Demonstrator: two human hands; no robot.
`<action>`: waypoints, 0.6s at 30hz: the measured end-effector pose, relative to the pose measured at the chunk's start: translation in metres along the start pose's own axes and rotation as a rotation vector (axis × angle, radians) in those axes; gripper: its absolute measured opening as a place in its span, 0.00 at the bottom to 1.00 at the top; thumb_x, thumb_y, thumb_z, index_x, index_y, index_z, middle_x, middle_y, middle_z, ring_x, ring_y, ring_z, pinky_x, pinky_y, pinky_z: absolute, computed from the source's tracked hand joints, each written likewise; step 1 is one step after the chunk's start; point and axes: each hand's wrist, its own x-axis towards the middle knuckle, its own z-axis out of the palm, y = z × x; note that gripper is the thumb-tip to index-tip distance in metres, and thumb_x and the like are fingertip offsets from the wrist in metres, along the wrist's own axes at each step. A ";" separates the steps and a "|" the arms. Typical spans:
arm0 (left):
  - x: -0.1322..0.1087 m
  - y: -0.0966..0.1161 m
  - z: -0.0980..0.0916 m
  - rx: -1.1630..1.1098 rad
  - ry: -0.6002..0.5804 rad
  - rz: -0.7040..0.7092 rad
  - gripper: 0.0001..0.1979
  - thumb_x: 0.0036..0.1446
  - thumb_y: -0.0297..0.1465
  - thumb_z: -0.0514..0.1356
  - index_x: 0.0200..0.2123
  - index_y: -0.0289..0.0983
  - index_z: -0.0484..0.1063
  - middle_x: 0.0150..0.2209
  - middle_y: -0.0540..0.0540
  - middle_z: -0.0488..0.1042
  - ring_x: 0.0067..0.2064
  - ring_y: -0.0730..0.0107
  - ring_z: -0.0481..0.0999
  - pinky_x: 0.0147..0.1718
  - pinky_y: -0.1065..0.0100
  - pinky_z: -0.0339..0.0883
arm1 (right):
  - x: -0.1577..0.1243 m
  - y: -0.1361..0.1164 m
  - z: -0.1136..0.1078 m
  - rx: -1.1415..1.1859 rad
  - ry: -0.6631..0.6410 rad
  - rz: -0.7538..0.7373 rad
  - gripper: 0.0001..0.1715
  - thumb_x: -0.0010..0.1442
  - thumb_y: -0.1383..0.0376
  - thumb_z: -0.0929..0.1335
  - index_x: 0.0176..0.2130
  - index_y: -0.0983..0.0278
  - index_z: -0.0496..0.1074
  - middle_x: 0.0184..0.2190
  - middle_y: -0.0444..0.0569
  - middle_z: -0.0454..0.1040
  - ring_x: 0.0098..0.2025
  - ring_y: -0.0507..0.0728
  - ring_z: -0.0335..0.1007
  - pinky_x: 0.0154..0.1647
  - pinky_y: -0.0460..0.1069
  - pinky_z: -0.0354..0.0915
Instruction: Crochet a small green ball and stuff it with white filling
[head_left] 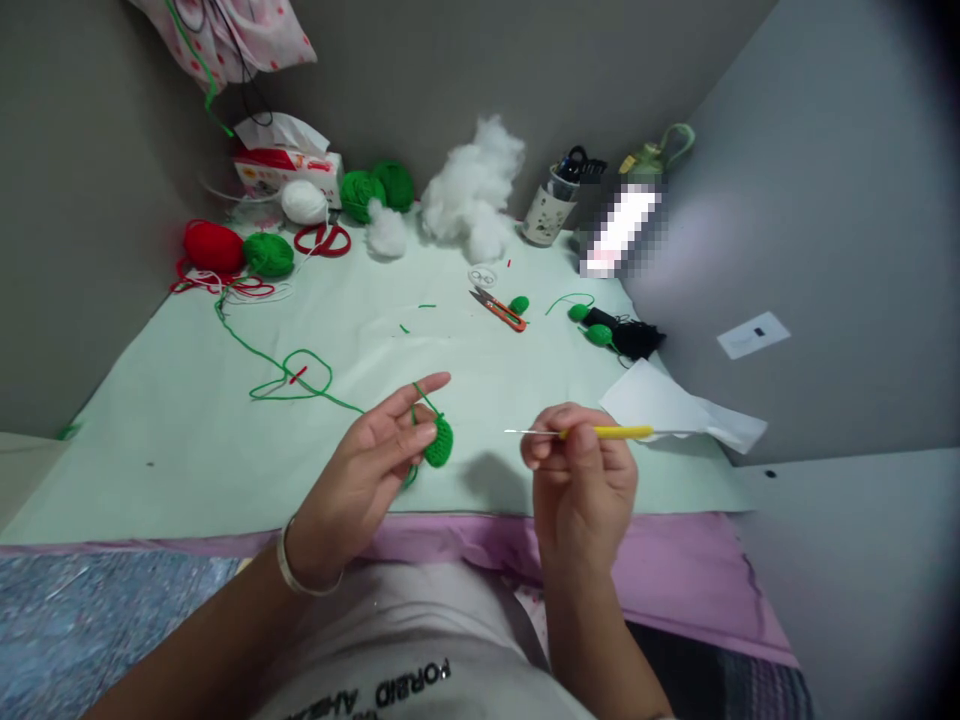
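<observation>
My left hand (379, 448) pinches a small green crocheted piece (439, 443) between thumb and fingers, with the green yarn strand (300, 385) looped over its raised forefinger. My right hand (577, 478) is closed round a crochet hook with a yellow handle (611, 432); its metal tip points left toward the piece and stops short of it. Both hands hover above the near edge of the pale green mat (187, 430).
Farther back lie orange snips (499, 308), small green crocheted pieces (596, 333), black yarn (637, 338), white stuffing (472, 190), red-handled scissors (322, 240), red, green and white yarn balls, a tissue box (285, 170), a cup of tools (551, 205). White paper (675, 405) lies right.
</observation>
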 end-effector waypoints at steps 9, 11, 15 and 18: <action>-0.005 -0.001 0.012 0.075 -0.057 0.021 0.05 0.59 0.31 0.71 0.39 0.38 0.82 0.30 0.51 0.72 0.31 0.73 0.65 0.31 0.70 0.57 | -0.008 0.003 0.005 0.004 -0.128 -0.001 0.06 0.70 0.65 0.72 0.42 0.57 0.82 0.33 0.45 0.79 0.31 0.53 0.74 0.33 0.49 0.71; -0.005 0.001 0.013 0.092 -0.036 0.024 0.05 0.59 0.31 0.71 0.39 0.38 0.82 0.28 0.52 0.71 0.30 0.73 0.63 0.30 0.69 0.57 | -0.009 0.002 0.004 -0.017 -0.140 -0.024 0.06 0.70 0.66 0.71 0.42 0.58 0.82 0.33 0.45 0.79 0.32 0.53 0.74 0.33 0.50 0.71; -0.006 0.002 0.013 0.107 -0.022 0.021 0.06 0.58 0.32 0.71 0.38 0.38 0.81 0.26 0.53 0.68 0.28 0.73 0.59 0.29 0.69 0.55 | -0.009 0.001 0.003 -0.027 -0.149 -0.038 0.07 0.70 0.68 0.71 0.42 0.58 0.81 0.34 0.45 0.79 0.32 0.52 0.73 0.34 0.49 0.71; -0.006 0.002 0.014 0.114 -0.022 0.015 0.07 0.58 0.33 0.72 0.37 0.37 0.81 0.24 0.54 0.67 0.26 0.74 0.57 0.28 0.69 0.55 | -0.008 0.001 0.003 -0.029 -0.157 -0.053 0.07 0.70 0.67 0.71 0.42 0.58 0.81 0.34 0.45 0.79 0.32 0.53 0.73 0.34 0.49 0.71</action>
